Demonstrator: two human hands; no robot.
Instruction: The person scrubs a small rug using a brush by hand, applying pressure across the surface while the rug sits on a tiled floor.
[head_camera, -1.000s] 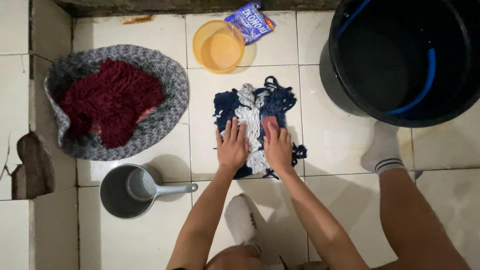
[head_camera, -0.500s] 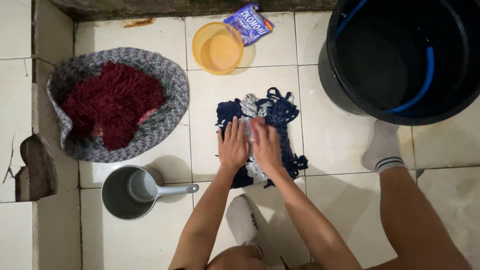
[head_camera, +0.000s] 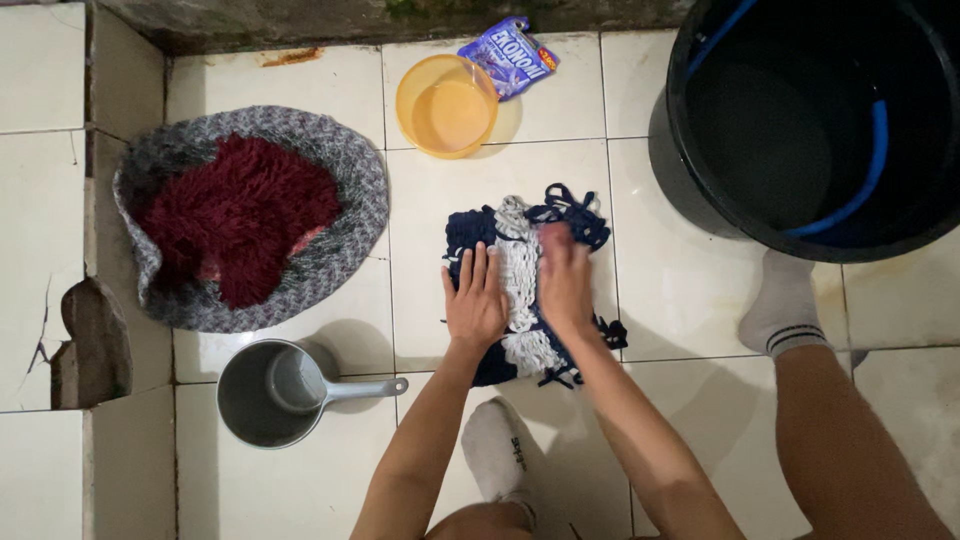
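Left hand (head_camera: 476, 303) flat, fingers spread, pins a navy-and-white mat (head_camera: 524, 285); right hand (head_camera: 565, 280) scrubs mid-wash, its fingers' hold unclear, red rug (head_camera: 240, 215) unwashed

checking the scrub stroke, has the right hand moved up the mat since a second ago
Yes. The right hand has slid up the blue and white mat, toward the orange bowl.

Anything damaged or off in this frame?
Yes: the floor tile at far left is cracked, with a chunk broken out and dark substrate showing. A rusty stain marks the tile edge by the wall. The blue-and-white mat under both hands looks frayed, strands loose.
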